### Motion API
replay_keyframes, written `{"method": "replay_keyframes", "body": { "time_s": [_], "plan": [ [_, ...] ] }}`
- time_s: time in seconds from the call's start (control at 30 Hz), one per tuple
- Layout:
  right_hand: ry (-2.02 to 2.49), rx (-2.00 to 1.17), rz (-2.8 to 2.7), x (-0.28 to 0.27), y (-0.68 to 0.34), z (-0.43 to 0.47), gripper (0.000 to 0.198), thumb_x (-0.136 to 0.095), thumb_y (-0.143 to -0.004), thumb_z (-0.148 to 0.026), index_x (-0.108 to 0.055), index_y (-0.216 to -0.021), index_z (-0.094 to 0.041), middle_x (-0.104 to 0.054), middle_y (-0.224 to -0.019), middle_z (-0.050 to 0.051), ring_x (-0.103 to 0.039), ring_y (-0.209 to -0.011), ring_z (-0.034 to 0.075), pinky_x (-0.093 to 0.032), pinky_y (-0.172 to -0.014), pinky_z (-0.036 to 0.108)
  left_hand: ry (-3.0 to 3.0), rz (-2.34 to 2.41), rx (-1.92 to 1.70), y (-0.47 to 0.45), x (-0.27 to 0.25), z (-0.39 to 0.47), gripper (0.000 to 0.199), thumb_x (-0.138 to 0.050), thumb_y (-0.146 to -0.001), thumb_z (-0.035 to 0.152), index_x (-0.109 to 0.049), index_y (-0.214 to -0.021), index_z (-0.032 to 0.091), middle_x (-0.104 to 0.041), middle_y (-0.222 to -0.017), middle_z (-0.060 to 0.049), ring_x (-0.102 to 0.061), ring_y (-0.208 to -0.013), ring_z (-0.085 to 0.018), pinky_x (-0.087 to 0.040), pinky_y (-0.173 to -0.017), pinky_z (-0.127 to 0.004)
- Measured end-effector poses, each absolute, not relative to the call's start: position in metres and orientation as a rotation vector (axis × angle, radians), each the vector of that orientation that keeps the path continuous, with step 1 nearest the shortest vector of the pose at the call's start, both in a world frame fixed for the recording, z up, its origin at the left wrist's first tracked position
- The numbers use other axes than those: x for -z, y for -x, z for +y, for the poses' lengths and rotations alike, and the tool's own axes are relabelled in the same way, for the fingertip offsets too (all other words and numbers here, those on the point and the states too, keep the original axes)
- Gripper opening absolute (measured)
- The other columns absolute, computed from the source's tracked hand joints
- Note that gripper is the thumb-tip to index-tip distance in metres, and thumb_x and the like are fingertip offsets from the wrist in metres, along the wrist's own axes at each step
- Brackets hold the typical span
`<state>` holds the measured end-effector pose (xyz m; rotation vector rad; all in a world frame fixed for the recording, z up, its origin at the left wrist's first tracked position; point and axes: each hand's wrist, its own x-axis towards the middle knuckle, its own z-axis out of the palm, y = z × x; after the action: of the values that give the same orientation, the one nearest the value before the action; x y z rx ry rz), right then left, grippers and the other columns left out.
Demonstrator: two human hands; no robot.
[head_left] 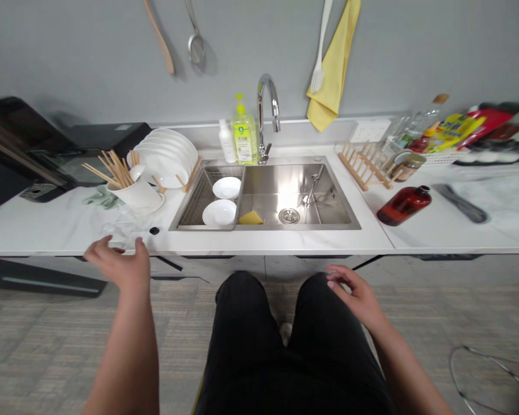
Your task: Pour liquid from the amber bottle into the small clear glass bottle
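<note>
My left hand point(123, 262) is at the counter's front edge on the left, thumb and fingers apart. Just beyond its fingertips a clear, see-through object point(127, 226) lies on the counter; its kind is hard to make out, and I cannot tell whether the hand touches it. A small round black piece point(154, 230) sits to its right. Behind stand a white pot point(138, 196) of chopsticks and a pale green cloth point(101, 197). My right hand point(355, 295) hangs in front of the cabinet by my thigh, fingers loosely spread, holding nothing.
The steel sink point(281, 184) holds white bowls point(220, 213) in a side basket and a yellow sponge point(251, 218). White plates point(168, 155) stand in a rack at left. A wooden rack point(365, 167), an amber bottle point(404, 206) and a dark-handled utensil point(462, 203) are at right.
</note>
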<state>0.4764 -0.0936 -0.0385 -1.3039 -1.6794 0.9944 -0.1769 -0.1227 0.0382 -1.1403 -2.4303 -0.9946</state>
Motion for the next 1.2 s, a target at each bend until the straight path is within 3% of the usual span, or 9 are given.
{"method": "replay_keyframes", "body": {
  "time_s": [0.13, 0.3, 0.47, 0.63, 0.7, 0.77, 0.87, 0.97, 1.2],
  "plan": [
    [1.294, -1.002, -1.688, 0.033, -0.472, -0.095, 0.041, -0.081, -0.103, -0.057, -0.081, -0.135, -0.030, -0.086, -0.117, 0.011, -0.085, -0.104, 0.031, -0.070, -0.102, 0.052, 1.360, -2.388, 0.733, 0.164, -0.035, -0.099, 0.057, -0.071, -0.105, 0.039, -0.060, -0.153, 0.011, -0.061, -0.143, -0.019, -0.066, -0.121, -0.035, -0.055, -0.109, -0.048],
    [1.273, -0.983, -1.694, 0.024, -0.470, -0.102, 0.038, -0.081, -0.104, -0.053, -0.082, -0.134, -0.030, -0.086, -0.117, 0.010, -0.085, -0.104, 0.030, -0.070, -0.101, 0.050, 1.360, -2.461, 0.557, 0.171, -0.029, -0.065, 0.066, -0.067, -0.104, 0.035, -0.060, -0.160, 0.001, -0.067, -0.141, -0.029, -0.072, -0.115, -0.041, -0.058, -0.100, -0.050],
    [1.292, -0.931, -1.646, 0.022, -0.478, -0.105, 0.036, -0.082, -0.102, -0.052, -0.083, -0.131, -0.029, -0.086, -0.113, 0.009, -0.084, -0.099, 0.029, -0.070, -0.095, 0.048, 1.356, -2.495, 0.548, 0.180, -0.026, -0.059, 0.051, -0.060, -0.102, 0.024, -0.072, -0.146, 0.000, -0.074, -0.126, -0.027, -0.073, -0.109, -0.039, -0.058, -0.097, -0.049],
    [1.349, -0.531, -1.331, 0.009, -0.509, -0.081, 0.038, -0.087, -0.096, -0.053, -0.078, -0.122, -0.027, -0.081, -0.110, 0.008, -0.078, -0.095, 0.028, -0.067, -0.088, 0.047, 1.387, -2.386, 0.870, 0.160, -0.027, -0.075, 0.043, -0.066, -0.099, 0.033, -0.080, -0.130, 0.008, -0.075, -0.118, -0.021, -0.073, -0.112, -0.038, -0.059, -0.103, -0.051],
    [1.352, -0.297, -1.186, 0.000, -0.529, -0.061, 0.048, -0.090, -0.091, -0.054, -0.072, -0.126, -0.027, -0.076, -0.114, 0.007, -0.077, -0.103, 0.029, -0.066, -0.092, 0.048, 1.386, -2.368, 1.059, 0.138, -0.025, -0.083, 0.039, -0.070, -0.097, 0.041, -0.083, -0.122, 0.014, -0.074, -0.107, -0.014, -0.073, -0.102, -0.033, -0.060, -0.102, -0.050],
    [1.383, -0.123, -1.108, -0.009, -0.549, -0.036, 0.068, -0.093, -0.086, -0.056, -0.065, -0.141, -0.027, -0.071, -0.136, 0.012, -0.074, -0.121, 0.033, -0.064, -0.100, 0.052, 1.392, -2.361, 1.236, 0.111, -0.020, -0.090, 0.040, -0.074, -0.095, 0.049, -0.083, -0.120, 0.019, -0.073, -0.102, -0.008, -0.072, -0.092, -0.029, -0.061, -0.098, -0.047],
    [1.443, -0.105, -1.084, -0.015, -0.574, 0.009, 0.110, -0.098, -0.073, -0.061, -0.046, -0.164, -0.028, -0.054, -0.169, 0.020, -0.064, -0.146, 0.041, -0.059, -0.114, 0.061, 1.453, -2.329, 1.475, 0.067, -0.011, -0.093, 0.045, -0.077, -0.093, 0.054, -0.080, -0.123, 0.021, -0.073, -0.101, -0.006, -0.072, -0.087, -0.025, -0.063, -0.091, -0.043],
    [1.509, -0.242, -1.106, -0.014, -0.587, 0.058, 0.139, -0.101, -0.061, -0.064, -0.031, -0.174, -0.023, -0.040, -0.180, 0.026, -0.053, -0.159, 0.046, -0.050, -0.127, 0.065, 1.555, -2.295, 1.739, 0.027, -0.007, -0.088, 0.047, -0.082, -0.089, 0.054, -0.075, -0.122, 0.021, -0.074, -0.099, -0.005, -0.075, -0.086, -0.023, -0.065, -0.087, -0.040],
    [1.503, -0.354, -1.070, -0.007, -0.595, 0.117, 0.140, -0.100, -0.057, -0.056, -0.028, -0.173, -0.023, -0.058, -0.168, 0.025, -0.068, -0.144, 0.038, -0.052, -0.127, 0.058, 1.924, -2.030, 2.236, -0.034, -0.018, -0.082, 0.040, -0.092, -0.085, 0.043, -0.070, -0.112, 0.022, -0.078, -0.102, -0.005, -0.081, -0.094, -0.021, -0.067, -0.094, -0.039]
  ]
}}
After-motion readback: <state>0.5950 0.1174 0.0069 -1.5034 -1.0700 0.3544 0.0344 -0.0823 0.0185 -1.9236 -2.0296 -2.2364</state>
